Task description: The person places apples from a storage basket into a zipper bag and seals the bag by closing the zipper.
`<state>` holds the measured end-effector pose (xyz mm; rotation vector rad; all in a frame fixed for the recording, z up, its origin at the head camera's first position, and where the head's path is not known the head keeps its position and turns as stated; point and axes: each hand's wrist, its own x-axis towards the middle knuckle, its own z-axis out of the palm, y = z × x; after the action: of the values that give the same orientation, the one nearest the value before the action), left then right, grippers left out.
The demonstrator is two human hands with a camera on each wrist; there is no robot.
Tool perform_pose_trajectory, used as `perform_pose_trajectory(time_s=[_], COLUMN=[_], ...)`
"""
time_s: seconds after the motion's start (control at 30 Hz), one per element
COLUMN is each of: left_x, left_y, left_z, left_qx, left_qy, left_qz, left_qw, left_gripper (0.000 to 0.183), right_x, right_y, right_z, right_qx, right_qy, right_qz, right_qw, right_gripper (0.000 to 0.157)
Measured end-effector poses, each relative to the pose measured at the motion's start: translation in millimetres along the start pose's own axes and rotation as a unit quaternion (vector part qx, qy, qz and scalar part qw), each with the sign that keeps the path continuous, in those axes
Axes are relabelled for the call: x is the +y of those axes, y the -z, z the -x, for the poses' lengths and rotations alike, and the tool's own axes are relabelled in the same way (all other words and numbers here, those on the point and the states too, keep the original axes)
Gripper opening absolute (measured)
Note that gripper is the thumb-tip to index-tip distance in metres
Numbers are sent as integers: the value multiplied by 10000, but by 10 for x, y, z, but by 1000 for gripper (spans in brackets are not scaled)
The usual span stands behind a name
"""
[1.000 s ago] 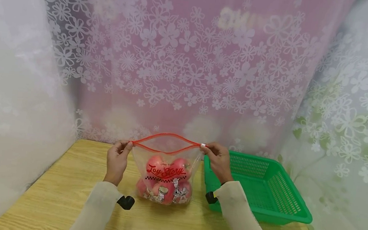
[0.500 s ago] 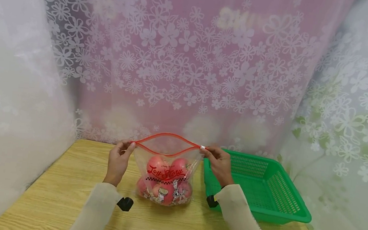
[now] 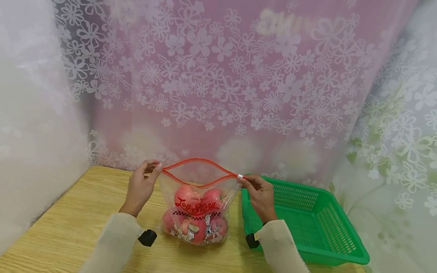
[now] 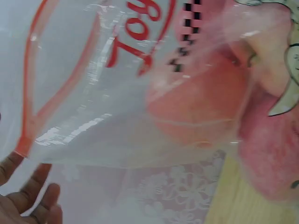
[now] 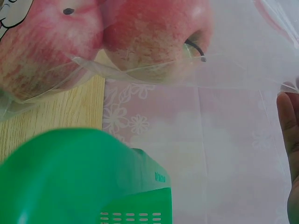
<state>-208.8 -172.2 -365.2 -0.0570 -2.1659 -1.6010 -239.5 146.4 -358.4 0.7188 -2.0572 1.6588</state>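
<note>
A clear slider zip bag (image 3: 199, 205) with a red zip and red lettering stands upright on the table, its mouth parted. Several red apples (image 3: 185, 193) fill its lower part and show through the plastic. At the bag's right corner, by the white slider (image 3: 240, 176), my right hand (image 3: 263, 197) pinches the zip's end between thumb and fingers. My left hand (image 3: 141, 187) is at the left corner with its fingers loosened and spread. One fingertip touches that corner in the left wrist view, where the thumb is out of sight.
To the right stands a green plastic basket (image 3: 337, 225) with slotted walls, partly behind my right hand and sleeve. Under everything is a wooden table (image 3: 78, 228). A pink floral curtain (image 3: 222, 89) hangs behind, with pale sheeting at both sides.
My left hand has loosened its pinch on the bag's left corner, its thumb and fingers now further apart. The right hand keeps its hold, a little lower; the bag's mouth has narrowed slightly.
</note>
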Motion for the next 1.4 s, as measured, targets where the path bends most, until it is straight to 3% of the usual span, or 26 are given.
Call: perform_pose_trajectory(time_s=[0.13, 0.23, 0.33, 0.43, 0.53, 0.73, 0.93, 1.07, 1.23, 1.33, 1.4], left_x=[206, 426, 710, 1009, 1249, 1520, 1544, 1468, 1420, 1413, 1409], left_y=[36, 48, 23, -72, -237, -660, -1033, -1219, -1331, -1366, -1387], left_z=[-58, -106, -157, -194, -247, -317, -295, -259, -208, -200, -207], left_qx=[-290, -697, -1264, -1834, -2369, -3217, -3262, -3398, -3369, -3117, -2983], left_qy=[-407, -864, -1299, -1717, -2157, -2427, -2663, -2734, -3123, -3491, -3701], left_qz=[-752, -1342, -1804, -2251, -2860, -4199, -5181, -5767, -6194, -6364, -6395], left_qw=[9959, 9847, 9667, 9414, 9031, 8132, 7445, 6908, 6366, 6132, 6042], left_gripper=[37, 32, 27, 24, 22, 26, 38, 41, 36, 31, 28], right_x=[-5, -10, -23, -40, -58, -91, -141, -169, -170, -167, -169], right_y=[25, 39, 49, 63, 69, 55, 37, 31, 27, 36, 50], right_z=[19, 30, 31, 28, 22, 6, -11, -11, 6, 6, 2], right_qx=[12, -3, -18, -89, -195, -356, -380, -385, -386, -334, -291], right_qy=[-50, -56, -10, 58, 153, 353, 485, 495, 620, 848, 960], right_qz=[106, 195, 283, 325, 306, 208, 436, 650, 707, 846, 924], right_qw=[9999, 9998, 9996, 9994, 9992, 9985, 9972, 9959, 9948, 9922, 9907], right_gripper=[11, 11, 12, 12, 12, 12, 11, 10, 11, 12, 12])
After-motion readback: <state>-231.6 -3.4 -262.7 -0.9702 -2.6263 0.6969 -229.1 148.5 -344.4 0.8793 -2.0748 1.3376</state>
